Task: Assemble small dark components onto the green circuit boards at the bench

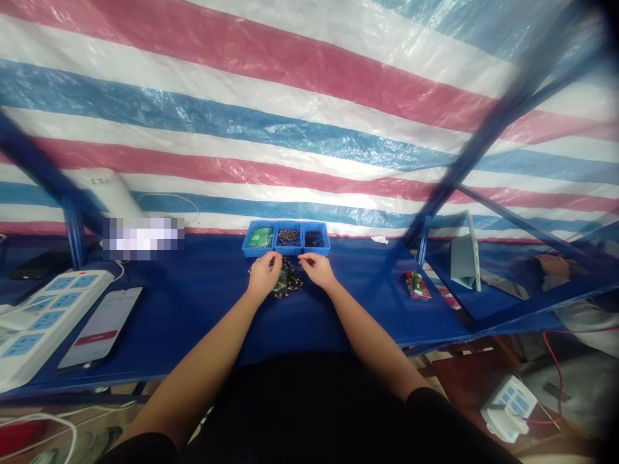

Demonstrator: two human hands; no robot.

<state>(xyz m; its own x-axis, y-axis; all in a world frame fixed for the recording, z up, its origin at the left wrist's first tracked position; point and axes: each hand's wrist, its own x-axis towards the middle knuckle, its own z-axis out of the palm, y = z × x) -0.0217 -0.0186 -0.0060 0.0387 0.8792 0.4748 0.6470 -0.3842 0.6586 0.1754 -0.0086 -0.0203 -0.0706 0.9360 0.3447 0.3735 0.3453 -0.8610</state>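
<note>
My left hand (264, 273) is closed in a pinch in front of the left blue bin (245, 249); what its fingertips hold is too small to name. My right hand (316, 268) pinches in the same way in front of the right blue bin (329, 247), its fingertips likewise hiding whatever is there. Between the hands lies a pile of small dark and brass-coloured parts (290, 285). Green pieces (261, 237) fill the left bin. The middle bin holds small brass-and-black parts (289, 236), and the right one holds small black parts (314, 239).
A phone (101, 327) and a white power strip (58, 316) lie at the left of the blue table. To the right are a small red-green box (416, 285) and a propped tablet (471, 251). Another person's hand (554, 265) shows at far right. Blue frame posts flank the table.
</note>
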